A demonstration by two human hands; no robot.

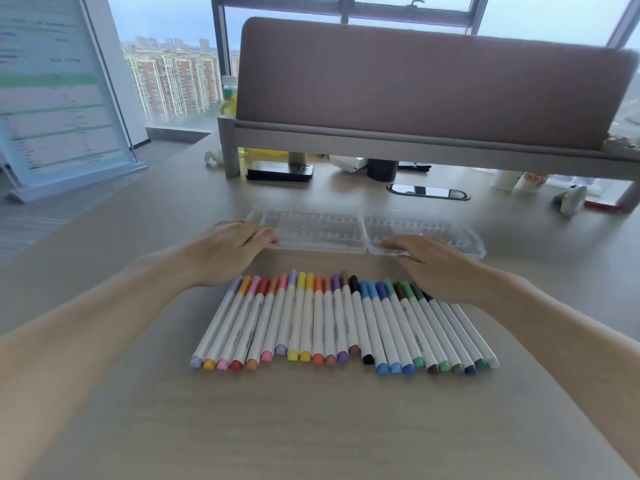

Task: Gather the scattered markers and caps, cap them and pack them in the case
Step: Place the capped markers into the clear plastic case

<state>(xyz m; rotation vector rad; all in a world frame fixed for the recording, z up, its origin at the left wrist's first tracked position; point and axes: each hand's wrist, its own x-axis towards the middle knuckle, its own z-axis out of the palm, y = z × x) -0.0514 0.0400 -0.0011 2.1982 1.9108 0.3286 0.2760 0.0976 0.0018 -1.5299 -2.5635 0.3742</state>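
Markers [343, 320] are seen capped and lined up in one row on the table [311, 427]; gathering looks done. The open case [318, 230] just beyond is empty, its near rim touched by left hand [228, 251] and right hand [429, 265], fingers fairly straight, nothing gripped. Packing is not yet begun.

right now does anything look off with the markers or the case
Nothing spilled or damaged. The markers lie capped in one fanned row, ends slightly uneven. The case lies open and empty behind them, left hand and right hand touching its near edge.
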